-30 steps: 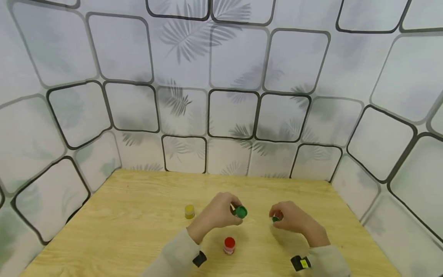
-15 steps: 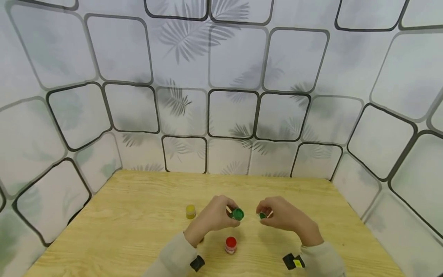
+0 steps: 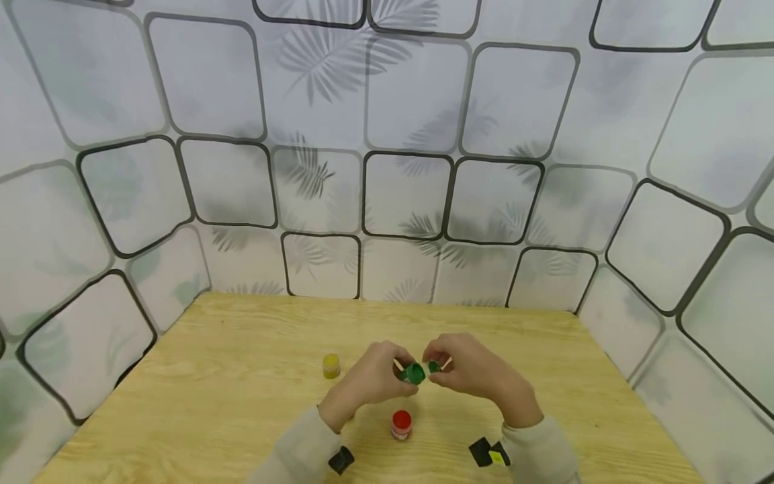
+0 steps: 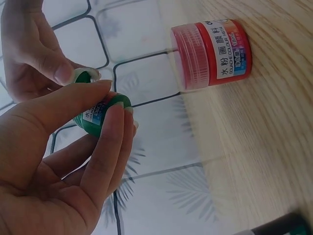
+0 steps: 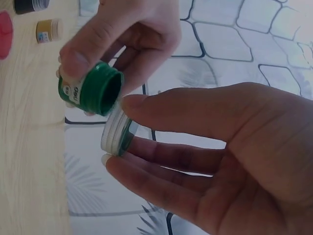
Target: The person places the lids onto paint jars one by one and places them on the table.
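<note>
My left hand (image 3: pixel 376 376) grips a small green paint jar (image 3: pixel 414 374) between thumb and fingers. Its mouth is uncovered and tilted toward the right, as the right wrist view shows with the jar (image 5: pixel 93 90). My right hand (image 3: pixel 474 368) pinches the jar's clear screw lid (image 5: pixel 115 133), smeared green on one face, by its rim. Lid and jar mouth are very close together, the lid edge right at the mouth in the right wrist view. Both are held above the table. A red paint jar (image 3: pixel 401 425), lid on, stands upright below the hands.
A yellow paint jar (image 3: pixel 330 366) stands on the wooden table (image 3: pixel 242 417) left of my left hand. The right wrist view also has a dark jar (image 5: pixel 30 5) at its top corner. A patterned curtain (image 3: pixel 326 195) encloses the table's back and sides.
My right hand has moved left with the lid, from well apart to right beside the jar. My left hand has shifted slightly left, still holding the green jar.
</note>
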A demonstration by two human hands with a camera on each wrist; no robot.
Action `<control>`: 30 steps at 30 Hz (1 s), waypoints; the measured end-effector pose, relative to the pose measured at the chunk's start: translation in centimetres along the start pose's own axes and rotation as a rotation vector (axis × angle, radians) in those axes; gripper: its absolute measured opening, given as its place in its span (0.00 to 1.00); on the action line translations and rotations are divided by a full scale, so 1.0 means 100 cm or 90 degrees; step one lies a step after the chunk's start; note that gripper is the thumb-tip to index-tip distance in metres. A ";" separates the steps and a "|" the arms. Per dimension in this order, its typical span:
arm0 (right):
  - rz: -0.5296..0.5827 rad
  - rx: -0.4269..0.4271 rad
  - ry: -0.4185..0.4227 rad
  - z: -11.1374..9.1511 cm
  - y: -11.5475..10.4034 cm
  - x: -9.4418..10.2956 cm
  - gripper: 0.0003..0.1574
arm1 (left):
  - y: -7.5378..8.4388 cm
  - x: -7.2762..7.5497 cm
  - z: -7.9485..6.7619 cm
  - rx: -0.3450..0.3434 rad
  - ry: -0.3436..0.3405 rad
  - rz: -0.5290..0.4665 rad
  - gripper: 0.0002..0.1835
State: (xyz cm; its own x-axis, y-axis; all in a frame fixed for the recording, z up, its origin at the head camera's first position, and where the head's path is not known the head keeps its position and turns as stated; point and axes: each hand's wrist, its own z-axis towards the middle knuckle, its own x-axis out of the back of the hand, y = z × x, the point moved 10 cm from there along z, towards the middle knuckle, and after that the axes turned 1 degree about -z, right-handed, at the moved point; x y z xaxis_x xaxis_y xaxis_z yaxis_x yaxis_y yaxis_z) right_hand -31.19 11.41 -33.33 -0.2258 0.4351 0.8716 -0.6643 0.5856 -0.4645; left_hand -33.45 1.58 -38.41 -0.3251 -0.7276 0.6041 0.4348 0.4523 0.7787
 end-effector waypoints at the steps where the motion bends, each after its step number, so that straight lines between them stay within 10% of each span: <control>1: 0.002 0.006 0.003 0.001 -0.002 0.000 0.07 | 0.001 0.001 0.000 -0.003 0.002 0.000 0.12; 30: 0.032 0.057 0.049 -0.001 -0.006 -0.010 0.11 | 0.013 -0.001 -0.006 -0.027 0.010 -0.007 0.07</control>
State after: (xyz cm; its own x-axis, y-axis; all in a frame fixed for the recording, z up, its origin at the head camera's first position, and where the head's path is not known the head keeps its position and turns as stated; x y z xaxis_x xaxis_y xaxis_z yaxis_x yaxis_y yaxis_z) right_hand -30.53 10.66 -33.89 -0.2079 0.5152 0.8315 -0.7156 0.4994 -0.4884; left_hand -32.30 1.95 -37.59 -0.3172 -0.7406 0.5923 0.4665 0.4220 0.7774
